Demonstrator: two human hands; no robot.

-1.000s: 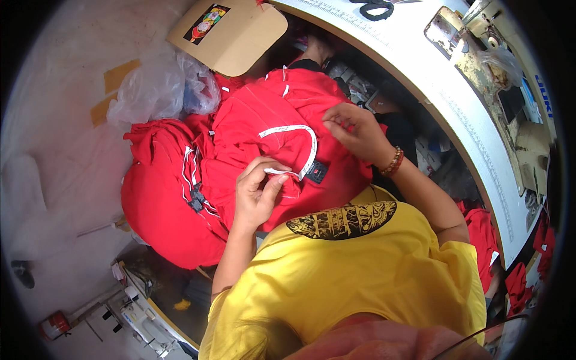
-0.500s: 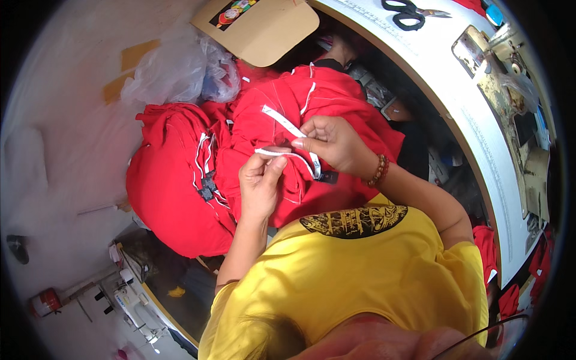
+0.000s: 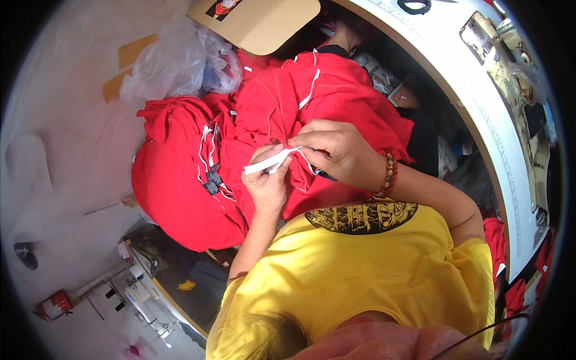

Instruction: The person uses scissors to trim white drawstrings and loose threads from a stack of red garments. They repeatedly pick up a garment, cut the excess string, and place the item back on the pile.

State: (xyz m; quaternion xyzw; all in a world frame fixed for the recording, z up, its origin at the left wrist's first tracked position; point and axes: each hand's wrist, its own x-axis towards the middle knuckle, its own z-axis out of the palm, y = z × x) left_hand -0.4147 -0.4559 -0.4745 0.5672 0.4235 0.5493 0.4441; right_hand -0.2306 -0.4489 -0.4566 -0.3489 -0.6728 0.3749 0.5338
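Note:
A pile of red garments (image 3: 354, 90) lies over my lap, with white trim along some of its seams. My left hand (image 3: 268, 187) is closed in a pinch on a narrow white fabric strip (image 3: 259, 166), whose flat end sticks out past the fingers. Close beside it, my right hand (image 3: 343, 151) pinches the strip further along, where it meets the red cloth. From there the strip curves down below the right fingers. Part of it is hidden behind that hand.
A white table edge (image 3: 474, 114) curves along the right, with a sewing machine (image 3: 510, 78) on it. Black scissor handles (image 3: 414, 6) show at the top. Cardboard (image 3: 264, 24) and clear plastic bags (image 3: 168, 66) are beyond the garments. Another sewing machine (image 3: 144, 297) stands lower left.
The hands have come together. The strip's free end, which pointed up and away from the right hand, now lies across my left fingers. The view has shifted slightly.

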